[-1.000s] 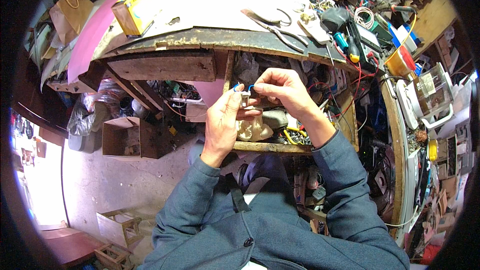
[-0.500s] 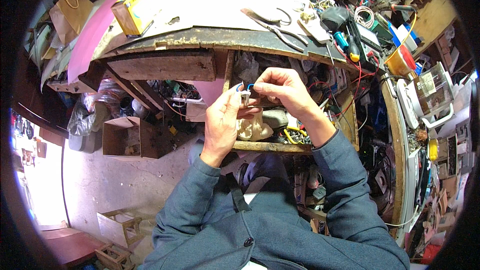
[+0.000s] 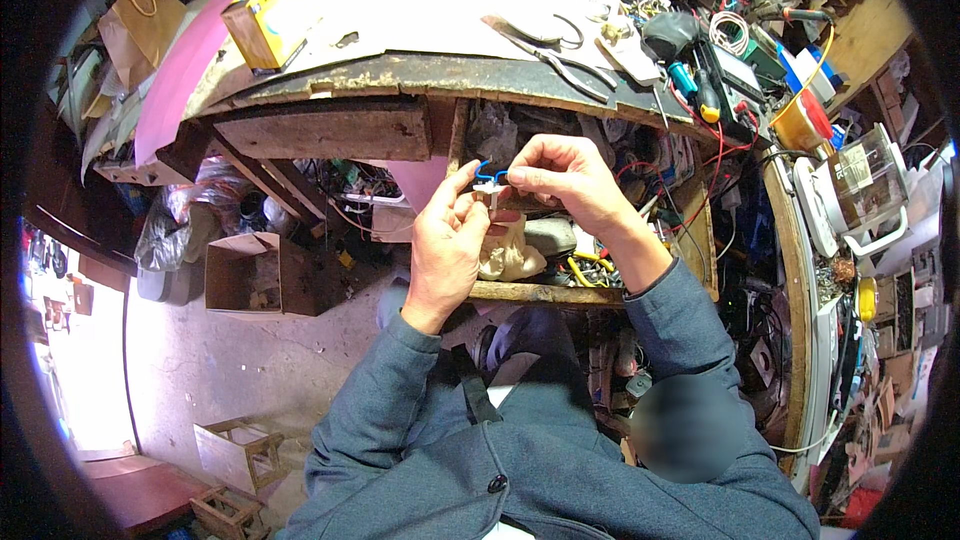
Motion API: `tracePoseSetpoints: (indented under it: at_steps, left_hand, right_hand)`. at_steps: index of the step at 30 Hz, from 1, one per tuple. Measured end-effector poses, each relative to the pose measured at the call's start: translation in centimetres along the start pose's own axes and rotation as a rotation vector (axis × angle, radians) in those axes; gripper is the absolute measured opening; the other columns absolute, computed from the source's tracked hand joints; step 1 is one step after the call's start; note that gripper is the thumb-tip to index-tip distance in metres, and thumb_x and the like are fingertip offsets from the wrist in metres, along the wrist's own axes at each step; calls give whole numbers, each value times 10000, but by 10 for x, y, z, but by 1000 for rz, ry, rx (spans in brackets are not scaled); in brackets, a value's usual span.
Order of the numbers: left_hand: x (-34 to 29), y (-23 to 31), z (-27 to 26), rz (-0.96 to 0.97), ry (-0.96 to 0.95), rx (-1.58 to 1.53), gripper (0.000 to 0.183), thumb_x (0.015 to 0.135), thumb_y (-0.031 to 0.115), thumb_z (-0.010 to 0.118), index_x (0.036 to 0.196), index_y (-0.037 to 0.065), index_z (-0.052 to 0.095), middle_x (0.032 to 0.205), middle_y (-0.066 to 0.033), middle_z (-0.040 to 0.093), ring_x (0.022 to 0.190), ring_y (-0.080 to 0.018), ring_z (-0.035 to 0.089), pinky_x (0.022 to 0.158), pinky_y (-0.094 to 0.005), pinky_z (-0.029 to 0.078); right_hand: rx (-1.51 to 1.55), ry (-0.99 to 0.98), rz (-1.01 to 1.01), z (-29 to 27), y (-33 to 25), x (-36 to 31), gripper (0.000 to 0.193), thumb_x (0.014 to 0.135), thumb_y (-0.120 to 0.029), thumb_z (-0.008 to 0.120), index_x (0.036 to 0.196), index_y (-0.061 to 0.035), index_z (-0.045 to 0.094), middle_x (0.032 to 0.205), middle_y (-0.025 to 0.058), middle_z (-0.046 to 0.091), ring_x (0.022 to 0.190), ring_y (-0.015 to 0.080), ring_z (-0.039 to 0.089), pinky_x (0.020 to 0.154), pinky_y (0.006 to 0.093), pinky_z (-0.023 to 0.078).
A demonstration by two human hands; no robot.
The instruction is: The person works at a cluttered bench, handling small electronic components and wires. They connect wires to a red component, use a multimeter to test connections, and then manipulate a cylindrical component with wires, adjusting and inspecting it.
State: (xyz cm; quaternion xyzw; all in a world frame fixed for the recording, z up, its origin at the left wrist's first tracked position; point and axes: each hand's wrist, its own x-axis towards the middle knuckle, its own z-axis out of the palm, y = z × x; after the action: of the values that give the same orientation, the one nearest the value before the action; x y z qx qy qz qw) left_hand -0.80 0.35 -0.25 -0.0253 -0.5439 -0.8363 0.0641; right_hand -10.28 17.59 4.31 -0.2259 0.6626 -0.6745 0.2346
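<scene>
My left hand [image 3: 450, 240] pinches a small white part [image 3: 487, 187], which looks like a connector or socket, between thumb and fingers. Two short blue wires [image 3: 485, 174] stick out of its top. My right hand [image 3: 562, 178] closes thumb and forefinger on the end of the blue wire on the right. Both hands are held up close together over an open wooden drawer [image 3: 540, 293]. Inside it, below the hands, lie a cream-coloured bag [image 3: 512, 255] and yellow-handled pliers [image 3: 582, 270].
Beyond the drawer is a worn workbench [image 3: 385, 75] with pliers [image 3: 560, 58], a yellow box [image 3: 262, 25] and a yellow-tipped screwdriver [image 3: 707, 95]. Red wires [image 3: 720, 150] hang at the right. An open cardboard box [image 3: 243, 275] stands on the floor at the left.
My left fingers have shifted their grip slightly lower on the white part, and more of the blue wires shows. The right hand stays almost in place.
</scene>
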Motion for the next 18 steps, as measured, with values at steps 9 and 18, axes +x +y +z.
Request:
tracePoseSetpoints:
  at_steps: [9, 18]
  left_hand:
    - [-2, -1, 0, -35, 20, 20, 428, 1051, 33, 439, 1473, -32, 408, 1182, -123, 686, 993, -198, 711, 845, -299, 589]
    - [0, -5, -2, 19, 27, 39, 391, 1069, 47, 423, 1453, -21, 440, 1197, -113, 668, 1002, -188, 706, 841, -296, 584]
  right_hand:
    - [4, -14, -13, 1, -1, 0, 122, 914, -145, 757, 941, -32, 720, 865, 28, 736, 759, 52, 632, 685, 214, 504]
    - [-34, -53, 2, -1, 5, 0, 117, 898, -176, 778, 904, -72, 725, 772, -43, 683, 642, 7, 505, 564, 193, 362]
